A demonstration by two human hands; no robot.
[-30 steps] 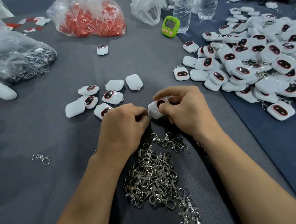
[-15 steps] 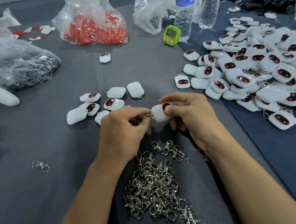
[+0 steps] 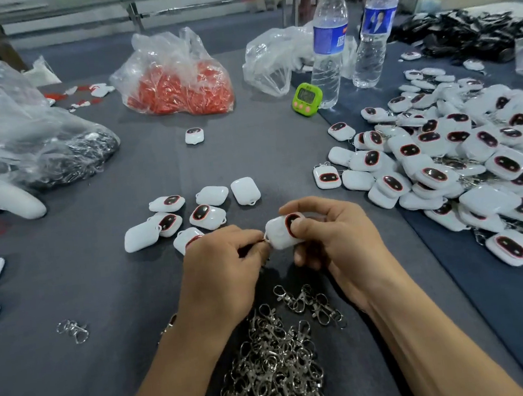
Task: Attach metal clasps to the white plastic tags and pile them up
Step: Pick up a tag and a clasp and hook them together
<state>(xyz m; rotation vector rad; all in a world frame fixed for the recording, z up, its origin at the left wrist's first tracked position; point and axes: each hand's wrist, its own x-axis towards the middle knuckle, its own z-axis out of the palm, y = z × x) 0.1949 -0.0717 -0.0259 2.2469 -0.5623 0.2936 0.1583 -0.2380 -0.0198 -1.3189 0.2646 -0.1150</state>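
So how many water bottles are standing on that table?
2. The left bottle stands just behind the green timer. The right bottle stands beside it, near the far end of the white tag pile. I see no others.

Two hands [image 3: 226, 272], two bottles [image 3: 328, 45], one green timer [image 3: 307, 99]

Glossy white plastic tag [image 3: 279, 237]; shiny metal clasps [image 3: 272, 374]; matt grey tablecloth [image 3: 79, 378].
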